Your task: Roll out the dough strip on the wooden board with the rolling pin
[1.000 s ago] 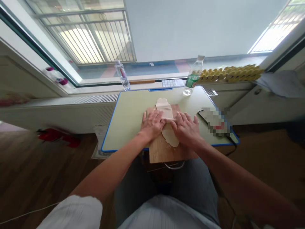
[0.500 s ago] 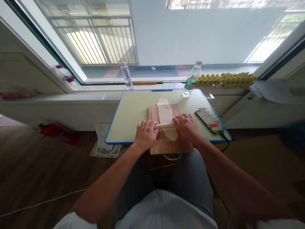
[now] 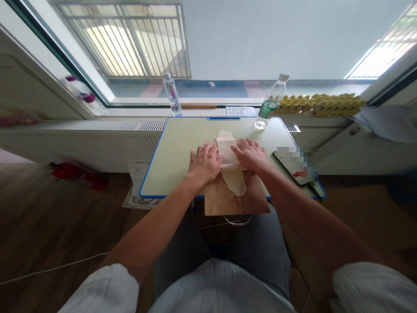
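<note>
A long, thin sheet of pale dough (image 3: pixel 236 183) lies lengthwise on a wooden cutting board (image 3: pixel 216 202), its far end rounded near the board's back edge. Across the dough sits a light rolling pin (image 3: pixel 232 167); only its middle shows. My left hand (image 3: pixel 205 163) bears down on the pin's left end, the fingers reaching forward over it. On the right end rests my right hand (image 3: pixel 251 155), palm down, its thumb pointing inward above the dough. Both ends of the pin are hidden beneath the hands.
The board stands on a pale blue-edged table (image 3: pixel 176 148) and overhangs its near edge. A phone (image 3: pixel 293 167) with a cable lies at right. A green-labelled bottle (image 3: pixel 269 106) and a clear bottle (image 3: pixel 172 95) stand at the back. A fire extinguisher (image 3: pixel 76 174) lies at left.
Both hands have moved forward, away from me, with the rolling pin. Their fingers now stretch farther over it, and the pin's visible middle looks shorter. The camera view has shifted slightly.
</note>
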Demonstrator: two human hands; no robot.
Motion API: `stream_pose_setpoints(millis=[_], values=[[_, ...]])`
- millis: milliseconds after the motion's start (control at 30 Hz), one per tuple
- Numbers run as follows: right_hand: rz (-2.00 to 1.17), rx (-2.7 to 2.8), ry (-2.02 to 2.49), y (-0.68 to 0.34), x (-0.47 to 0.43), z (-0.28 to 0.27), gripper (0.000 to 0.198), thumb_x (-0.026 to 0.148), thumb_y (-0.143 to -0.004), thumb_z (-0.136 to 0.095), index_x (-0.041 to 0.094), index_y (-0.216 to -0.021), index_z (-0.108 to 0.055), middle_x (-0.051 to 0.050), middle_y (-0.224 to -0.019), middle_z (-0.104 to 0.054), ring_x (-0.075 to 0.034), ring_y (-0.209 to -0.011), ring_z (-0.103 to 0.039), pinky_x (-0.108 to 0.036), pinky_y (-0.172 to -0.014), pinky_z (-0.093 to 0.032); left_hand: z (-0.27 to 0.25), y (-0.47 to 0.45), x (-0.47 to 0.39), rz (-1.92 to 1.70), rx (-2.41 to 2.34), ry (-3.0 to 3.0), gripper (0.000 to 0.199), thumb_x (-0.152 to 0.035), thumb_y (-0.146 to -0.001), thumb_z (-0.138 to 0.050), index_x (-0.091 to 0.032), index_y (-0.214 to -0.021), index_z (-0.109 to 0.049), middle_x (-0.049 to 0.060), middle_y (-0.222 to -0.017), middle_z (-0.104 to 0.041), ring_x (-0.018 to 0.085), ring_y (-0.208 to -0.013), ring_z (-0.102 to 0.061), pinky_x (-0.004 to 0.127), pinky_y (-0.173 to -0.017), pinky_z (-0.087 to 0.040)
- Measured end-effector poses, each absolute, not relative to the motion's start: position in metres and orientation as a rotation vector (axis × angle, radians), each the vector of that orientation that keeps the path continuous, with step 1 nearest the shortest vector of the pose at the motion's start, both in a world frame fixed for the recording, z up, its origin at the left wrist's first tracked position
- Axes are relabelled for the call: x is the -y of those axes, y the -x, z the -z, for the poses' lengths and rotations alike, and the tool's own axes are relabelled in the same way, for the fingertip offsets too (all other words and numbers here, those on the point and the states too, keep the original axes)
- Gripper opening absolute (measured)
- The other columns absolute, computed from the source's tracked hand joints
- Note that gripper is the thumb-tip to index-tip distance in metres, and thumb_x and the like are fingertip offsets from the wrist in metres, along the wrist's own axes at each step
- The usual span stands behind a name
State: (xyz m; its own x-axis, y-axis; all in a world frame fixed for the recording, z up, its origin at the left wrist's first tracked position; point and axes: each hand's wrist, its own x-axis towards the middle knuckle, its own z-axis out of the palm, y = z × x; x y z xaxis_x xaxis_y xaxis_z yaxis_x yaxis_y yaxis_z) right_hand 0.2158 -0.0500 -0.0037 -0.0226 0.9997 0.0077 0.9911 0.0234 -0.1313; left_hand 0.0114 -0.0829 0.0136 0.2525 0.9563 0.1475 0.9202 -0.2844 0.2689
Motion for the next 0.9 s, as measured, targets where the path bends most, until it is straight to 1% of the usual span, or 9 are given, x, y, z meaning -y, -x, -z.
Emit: stream_pose_setpoints(millis=[67,133,233,333,467,567,667,800,900], values=[[-0.213,2.102,2.154,-0.219,0.046,0.006,0.076,0.068,-0.110,-0.021,0.025,-0.170,-0.040,-0.015,-0.176,-0.039,-0.040,-0.159,-0.035,-0.070,-0.123,-0.035,-0.014,-0.020,0.067,-0.336,-1.809,-2.369,0.044,-0.043,-0.110,-0.041,-0.024,-0.140,-0.066,0.012,-0.156,-0.062,0.033,-0.146,-0.051,0.058,-0.128,-0.032],[-0.223,2.057,2.143,-0.221,0.043,0.008,0.076,0.068,-0.109,-0.026,0.024,-0.169,-0.041,-0.015,-0.176,-0.038,-0.039,-0.159,-0.034,-0.069,-0.126,-0.033,-0.014,-0.025,0.050,-0.212,-1.802,-2.334,0.053,-0.044,-0.107,-0.042,-0.025,-0.153,-0.059,0.011,-0.168,-0.052,0.034,-0.155,-0.043,0.062,-0.132,-0.026],[-0.153,2.056,2.096,-0.225,0.040,0.010,0.075,0.067,-0.109,-0.028,0.021,-0.165,-0.047,-0.016,-0.173,-0.044,-0.038,-0.157,-0.038,-0.066,-0.126,-0.035,-0.014,-0.026,0.028,-0.020,-1.781,-2.223,0.072,-0.056,-0.101,-0.046,-0.028,-0.167,-0.044,0.009,-0.182,-0.031,0.037,-0.166,-0.027,0.069,-0.134,-0.017],[-0.145,2.049,2.073,-0.228,0.037,0.012,0.072,0.066,-0.109,-0.029,0.021,-0.160,-0.053,-0.015,-0.169,-0.050,-0.036,-0.155,-0.042,-0.062,-0.126,-0.036,-0.012,-0.023,0.014,0.044,-1.810,-2.103,0.086,-0.071,-0.099,-0.041,-0.030,-0.174,-0.032,0.008,-0.185,-0.021,0.038,-0.170,-0.017,0.072,-0.134,-0.012],[-0.241,1.922,2.157,-0.229,0.034,0.013,0.076,0.068,-0.107,-0.035,0.018,-0.162,-0.050,-0.018,-0.170,-0.047,-0.038,-0.157,-0.041,-0.061,-0.128,-0.034,-0.005,-0.019,0.016,-0.034,-1.866,-2.119,0.081,-0.069,-0.104,-0.028,-0.032,-0.176,-0.027,0.006,-0.186,-0.018,0.036,-0.171,-0.015,0.069,-0.135,-0.010],[-0.340,1.846,2.239,-0.228,0.034,0.011,0.085,0.069,-0.105,-0.036,0.012,-0.169,-0.040,-0.021,-0.177,-0.037,-0.041,-0.161,-0.034,-0.065,-0.130,-0.029,-0.001,-0.018,0.024,-0.047,-1.838,-2.183,0.075,-0.062,-0.107,-0.024,-0.032,-0.175,-0.028,0.007,-0.186,-0.019,0.036,-0.170,-0.017,0.069,-0.135,-0.012],[-0.385,1.835,2.285,-0.227,0.036,0.009,0.091,0.069,-0.105,-0.033,0.010,-0.173,-0.031,-0.021,-0.180,-0.029,-0.041,-0.164,-0.029,-0.067,-0.131,-0.025,-0.002,-0.018,0.031,-0.048,-1.817,-2.247,0.072,-0.057,-0.109,-0.023,-0.032,-0.175,-0.029,0.006,-0.185,-0.021,0.035,-0.170,-0.019,0.069,-0.136,-0.012],[-0.376,1.829,2.320,-0.226,0.045,0.008,0.093,0.071,-0.104,-0.031,0.011,-0.175,-0.027,-0.021,-0.180,-0.027,-0.042,-0.164,-0.029,-0.068,-0.130,-0.026,-0.005,-0.017,0.042,-0.057,-1.801,-2.297,0.069,-0.056,-0.110,-0.021,-0.033,-0.175,-0.030,0.004,-0.186,-0.021,0.035,-0.170,-0.020,0.068,-0.136,-0.013],[-0.342,1.847,2.297,-0.227,0.055,0.011,0.094,0.071,-0.103,-0.032,0.010,-0.174,-0.027,-0.022,-0.180,-0.028,-0.042,-0.163,-0.032,-0.065,-0.130,-0.029,-0.005,-0.016,0.054,-0.066,-1.785,-2.330,0.068,-0.055,-0.111,-0.020,-0.035,-0.175,-0.029,0.003,-0.185,-0.021,0.034,-0.170,-0.020,0.068,-0.136,-0.012]])
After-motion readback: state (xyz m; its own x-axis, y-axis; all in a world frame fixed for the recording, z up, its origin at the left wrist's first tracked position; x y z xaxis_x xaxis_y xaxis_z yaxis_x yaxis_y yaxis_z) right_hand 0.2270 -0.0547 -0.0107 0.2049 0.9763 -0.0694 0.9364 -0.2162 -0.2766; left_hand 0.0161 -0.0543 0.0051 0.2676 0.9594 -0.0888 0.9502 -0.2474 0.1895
